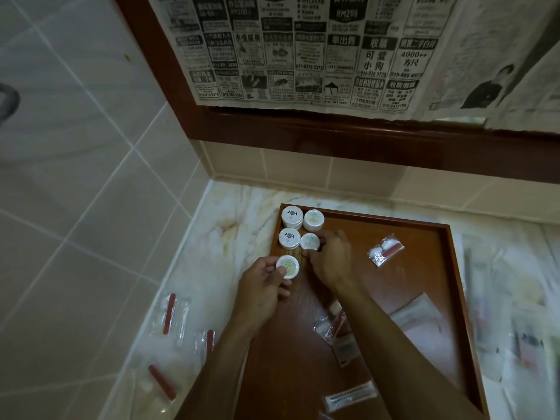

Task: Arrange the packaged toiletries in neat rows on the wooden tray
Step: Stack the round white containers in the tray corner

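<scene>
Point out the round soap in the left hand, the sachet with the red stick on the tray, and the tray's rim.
Round soap (287, 267): head view, its top label.
Sachet (385, 249): head view, middle of packet.
Wooden tray (342, 212): head view, far rim.

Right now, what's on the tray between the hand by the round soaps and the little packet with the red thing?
Nothing: in the head view, only bare tray separates the right hand from the packet.

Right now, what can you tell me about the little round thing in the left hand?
The round soap is a small white-wrapped disc whose pale green and tan label faces up. The left hand pinches it with thumb and fingers, at the wooden tray's left edge, just in front of four similar rounds already lined up in pairs.
</scene>
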